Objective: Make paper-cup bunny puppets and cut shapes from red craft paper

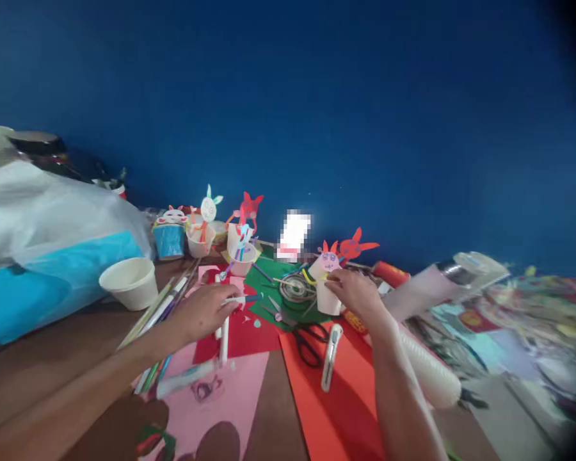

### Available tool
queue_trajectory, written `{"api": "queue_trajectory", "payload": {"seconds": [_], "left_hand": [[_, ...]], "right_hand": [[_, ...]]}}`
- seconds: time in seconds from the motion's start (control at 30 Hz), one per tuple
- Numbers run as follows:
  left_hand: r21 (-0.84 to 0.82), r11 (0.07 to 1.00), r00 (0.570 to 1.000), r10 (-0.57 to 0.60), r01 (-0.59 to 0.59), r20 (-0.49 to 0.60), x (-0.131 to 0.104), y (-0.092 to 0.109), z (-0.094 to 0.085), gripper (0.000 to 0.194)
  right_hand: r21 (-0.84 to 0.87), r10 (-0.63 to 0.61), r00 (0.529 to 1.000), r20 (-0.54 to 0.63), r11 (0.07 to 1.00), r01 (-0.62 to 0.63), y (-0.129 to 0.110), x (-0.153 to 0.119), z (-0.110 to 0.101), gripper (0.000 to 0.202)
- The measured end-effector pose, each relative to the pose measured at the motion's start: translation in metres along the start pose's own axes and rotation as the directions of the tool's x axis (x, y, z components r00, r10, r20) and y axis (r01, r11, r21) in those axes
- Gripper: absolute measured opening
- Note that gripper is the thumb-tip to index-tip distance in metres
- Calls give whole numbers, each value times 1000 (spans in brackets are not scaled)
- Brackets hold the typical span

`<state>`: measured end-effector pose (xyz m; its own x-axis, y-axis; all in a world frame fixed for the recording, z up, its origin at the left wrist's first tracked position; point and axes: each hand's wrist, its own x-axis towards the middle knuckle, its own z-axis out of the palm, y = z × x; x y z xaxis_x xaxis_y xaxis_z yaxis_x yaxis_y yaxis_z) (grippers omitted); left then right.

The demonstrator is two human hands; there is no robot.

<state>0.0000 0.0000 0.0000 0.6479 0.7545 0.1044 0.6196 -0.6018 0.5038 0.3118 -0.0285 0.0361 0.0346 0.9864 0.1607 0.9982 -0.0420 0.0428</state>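
My left hand (207, 312) is closed around a slim marker (244, 299) with a dark blue end, above the red paper (249, 336). My right hand (358, 291) grips the top of a white paper cup (327, 301). A pink paper face (328, 260) with red points stands at that cup, beside a yellow strip. Behind it is a red paper figure (358, 245) with pointed ears. Black-handled scissors (308, 346) lie between my hands, partly on an orange-red sheet (331, 403). A white utility knife (332, 358) rests on that sheet.
Several decorated cups with paper figures (201, 240) line the back left. An undecorated paper cup (132, 285) stands near a plastic bag (62, 218). A tape roll (297, 289) lies on green paper (264, 272). Bottles (425, 291) and paper scraps crowd the right.
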Motion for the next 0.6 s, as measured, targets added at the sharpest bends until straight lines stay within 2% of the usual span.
{"api": "queue_trajectory", "payload": {"seconds": [0.2, 0.4, 0.6], "left_hand": [[165, 985, 999, 53, -53, 5, -1, -11, 10, 22], [350, 935, 997, -72, 57, 29, -2, -15, 11, 18], [392, 918, 997, -68, 55, 19, -5, -16, 16, 19]], "right_hand": [[26, -36, 999, 1, 999, 35, -3, -7, -12, 14], [183, -159, 983, -88, 968, 173, -24, -18, -24, 13], [236, -181, 980, -85, 952, 196, -36, -22, -28, 10]]}}
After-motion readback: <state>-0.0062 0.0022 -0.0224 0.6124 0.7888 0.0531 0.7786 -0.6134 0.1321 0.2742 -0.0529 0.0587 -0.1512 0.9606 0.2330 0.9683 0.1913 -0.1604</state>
